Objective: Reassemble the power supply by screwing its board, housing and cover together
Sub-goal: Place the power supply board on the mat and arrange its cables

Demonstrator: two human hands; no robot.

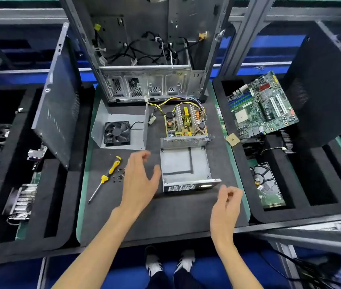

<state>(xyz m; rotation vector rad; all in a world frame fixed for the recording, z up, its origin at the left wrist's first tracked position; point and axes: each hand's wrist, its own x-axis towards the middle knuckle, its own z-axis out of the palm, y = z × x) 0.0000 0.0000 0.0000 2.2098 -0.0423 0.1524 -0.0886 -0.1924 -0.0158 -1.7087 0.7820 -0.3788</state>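
The grey metal housing (184,163) lies open on the black mat, its vented walls at front and back. Behind it sits the power supply board (186,122) with yellow parts, heat sinks and coloured wires. To the left lies the bent metal cover (121,117) with a black fan (117,132) in it. A yellow-handled screwdriver (107,176) and several small dark screws (118,177) lie left of the housing. My left hand (139,180) hovers with relaxed fingers between the screws and the housing, holding nothing. My right hand (227,203) hangs loosely curled, empty, in front of the housing's right corner.
An open computer case (144,59) stands at the back of the mat. A side panel (57,101) leans at the left. A motherboard (263,105), a CPU chip (232,139) and a hard drive (267,184) lie in foam trays at the right; a heat sink (22,201) lies left.
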